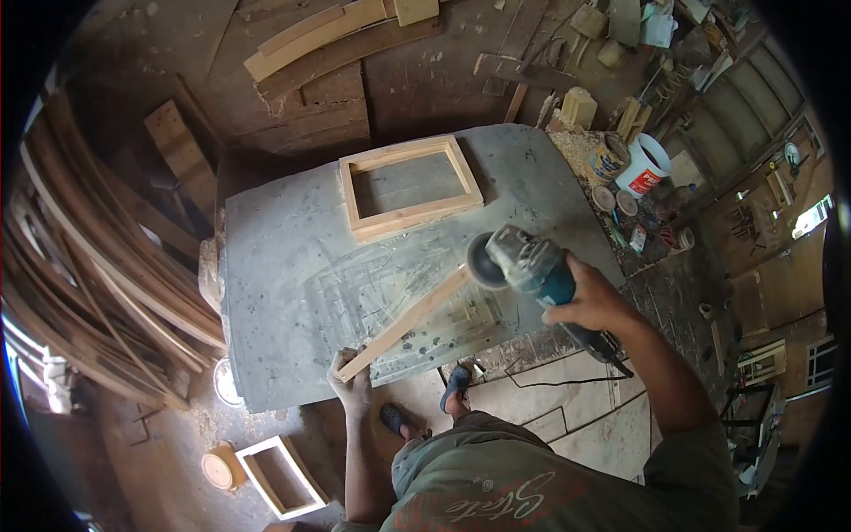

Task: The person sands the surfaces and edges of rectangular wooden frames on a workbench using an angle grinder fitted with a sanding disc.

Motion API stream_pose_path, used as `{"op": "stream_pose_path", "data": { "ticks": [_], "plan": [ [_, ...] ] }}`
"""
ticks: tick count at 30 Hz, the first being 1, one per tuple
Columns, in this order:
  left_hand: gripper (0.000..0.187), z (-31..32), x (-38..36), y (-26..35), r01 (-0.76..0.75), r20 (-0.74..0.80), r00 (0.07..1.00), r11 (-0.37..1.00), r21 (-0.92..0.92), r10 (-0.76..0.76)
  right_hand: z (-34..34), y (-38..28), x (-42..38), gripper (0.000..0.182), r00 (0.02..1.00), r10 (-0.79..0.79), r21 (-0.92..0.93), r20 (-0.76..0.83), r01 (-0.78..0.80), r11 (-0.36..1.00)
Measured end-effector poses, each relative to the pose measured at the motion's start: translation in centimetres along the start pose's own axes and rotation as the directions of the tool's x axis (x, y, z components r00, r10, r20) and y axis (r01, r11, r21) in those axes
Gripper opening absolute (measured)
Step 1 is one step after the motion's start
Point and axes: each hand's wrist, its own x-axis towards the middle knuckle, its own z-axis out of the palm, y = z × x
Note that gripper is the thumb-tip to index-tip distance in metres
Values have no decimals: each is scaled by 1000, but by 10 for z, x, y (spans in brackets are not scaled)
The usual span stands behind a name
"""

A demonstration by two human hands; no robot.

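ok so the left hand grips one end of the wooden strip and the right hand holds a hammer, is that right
Not a hammer: the head view shows the right hand holding a power tool with a round disc. The left hand does grip one end of the wooden strip.

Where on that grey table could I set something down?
Free on the grey table: the left side, between its left edge, the wooden frame and the wood strip; and the far right, between the frame and the right edge. Crowded: the near middle, with the left hand, strip, grinder and right hand.
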Motion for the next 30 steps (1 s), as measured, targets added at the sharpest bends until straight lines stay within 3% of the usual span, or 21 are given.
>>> {"op": "stream_pose_path", "data": {
  "ticks": [3, 11, 17, 20, 21, 24, 26, 28, 30],
  "plan": [
    [23, 2, 3, 4, -24, -26, 999, 999, 23, 24, 2, 18, 10, 79, 998, -37, 29, -54, 38, 999],
    [21, 5, 4, 4, -9, -65, 998, 1000, -18, 8, 30, -37, -18, 80, 980, -46, -91, 196, 65, 994],
    [16, -1, 6, -3, 6, -49, 999, 1000, 9, -5, 3, 1, -4, 78, 1000, 15, 0, 5, -15, 1000],
    [14, -4, 14, 2, 47, -25, 999, 998, 29, -46, -18, 54, 9, 69, 989, 16, 145, -145, 6, 989],
    [13, -4, 17, -3, 20, -33, 999, 1000, -14, -21, -27, 61, 8, 68, 982, 71, 250, -175, -26, 968],
    [17, -7, 24, 4, 149, 22, 989, 986, -80, -148, -33, 85, -17, 60, 938, 279, 526, -205, -135, 840],
    [20, -16, 14, -32, 49, 43, 998, 993, 108, -54, -25, 105, -38, 52, 879, 439, 653, -188, -222, 724],
    [22, -36, 2, -86, -18, 116, 993, 954, 300, -18, -9, 119, -55, 51, 863, 478, 717, -162, -230, 658],
    [20, -36, 10, -54, 3, 156, 985, 912, 411, -74, 11, 134, -76, 50, 842, 527, 759, -117, -267, 594]
  ]
}}
